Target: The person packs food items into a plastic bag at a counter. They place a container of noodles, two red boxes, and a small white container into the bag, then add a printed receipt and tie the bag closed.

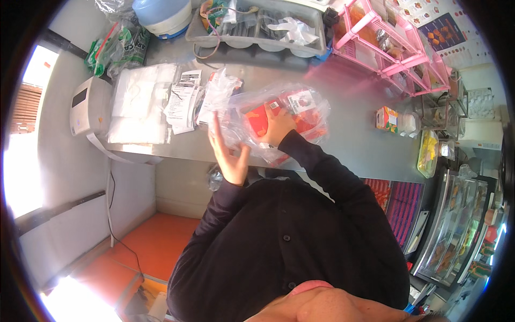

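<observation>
A clear plastic bag (pixel 318 100) lies on the metal counter (pixel 350 141) with red printed food packages (pixel 257 118) inside it. My right hand (pixel 278 125) rests on the red packages, its fingers spread over them; whether it grips one is hard to tell. At the bag's gathered left part, my left hand (pixel 229 155) is raised with thumb and fingers apart, next to the crumpled plastic. Printed paper slips (pixel 181 106) lie in a pile left of the bag.
Flat clear plastic bags (pixel 136 96) and a white label printer (pixel 90 106) are on the left. A grey divided tray (pixel 257 38) stands at the back, beside a blue-and-white container (pixel 163 16). Pink plastic racks (pixel 386 52) are at back right, a small carton (pixel 387 119) below them.
</observation>
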`<move>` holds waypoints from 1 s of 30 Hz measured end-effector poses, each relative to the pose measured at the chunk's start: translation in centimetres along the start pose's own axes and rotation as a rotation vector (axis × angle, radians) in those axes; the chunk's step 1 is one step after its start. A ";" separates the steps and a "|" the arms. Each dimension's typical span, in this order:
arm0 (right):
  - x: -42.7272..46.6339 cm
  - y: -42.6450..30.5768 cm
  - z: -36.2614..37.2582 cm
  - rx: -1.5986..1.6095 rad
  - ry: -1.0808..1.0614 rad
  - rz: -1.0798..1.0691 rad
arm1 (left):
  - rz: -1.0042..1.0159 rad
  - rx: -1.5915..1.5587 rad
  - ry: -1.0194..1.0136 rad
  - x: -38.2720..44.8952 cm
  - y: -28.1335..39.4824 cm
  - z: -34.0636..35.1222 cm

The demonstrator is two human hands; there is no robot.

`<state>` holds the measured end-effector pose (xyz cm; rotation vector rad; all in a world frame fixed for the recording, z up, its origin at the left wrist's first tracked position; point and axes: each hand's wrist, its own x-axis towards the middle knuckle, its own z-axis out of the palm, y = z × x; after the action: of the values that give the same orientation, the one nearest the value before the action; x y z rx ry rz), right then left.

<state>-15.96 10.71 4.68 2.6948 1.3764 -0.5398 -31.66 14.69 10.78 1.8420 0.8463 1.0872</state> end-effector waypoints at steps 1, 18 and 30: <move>-0.5 -0.2 -0.9 0.008 -0.019 0.001 | 0.021 0.011 0.009 0.1 0.1 -0.2; 0.5 5.2 2.2 0.025 0.152 -0.158 | -0.144 -0.152 -0.039 -1.3 1.9 -1.1; -8.0 13.9 -18.1 -0.588 0.072 -0.281 | -0.219 -0.365 -0.148 0.2 6.2 -1.6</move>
<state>-4.17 0.21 22.97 2.0858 1.6284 -0.0289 -32.18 12.63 16.86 1.4685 0.6916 0.8882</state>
